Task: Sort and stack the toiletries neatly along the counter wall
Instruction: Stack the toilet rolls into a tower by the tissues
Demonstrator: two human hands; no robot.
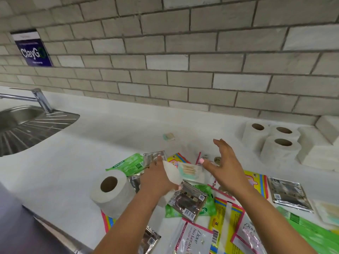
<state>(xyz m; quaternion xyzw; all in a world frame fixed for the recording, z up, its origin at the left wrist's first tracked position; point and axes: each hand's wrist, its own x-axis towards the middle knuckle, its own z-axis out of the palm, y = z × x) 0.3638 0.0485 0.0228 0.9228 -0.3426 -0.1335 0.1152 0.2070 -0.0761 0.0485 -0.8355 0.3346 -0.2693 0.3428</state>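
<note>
Nearest the viewer, Dove sachets (pixel 192 239) with pink borders lie half cut off by the lower edge, among yellow packets (pixel 222 215) and a silver sachet (pixel 187 200) atop a green wipes pack (pixel 209 208). Just beyond the silver sachet, the left hand (pixel 157 178) grips a white packet (pixel 171 172), fingers curled round it; beside it lies a clear packet of cotton buds (pixel 189 171), blurred by motion. The right hand (pixel 222 162) hovers just right of the buds, fingers spread, holding nothing. A lone toilet roll (pixel 110 191) stands left of the silver sachet. Farther right, three toilet rolls (pixel 271 142) sit against the tiled wall (pixel 183 61) beside folded white tissue stacks (pixel 317 153)
</note>
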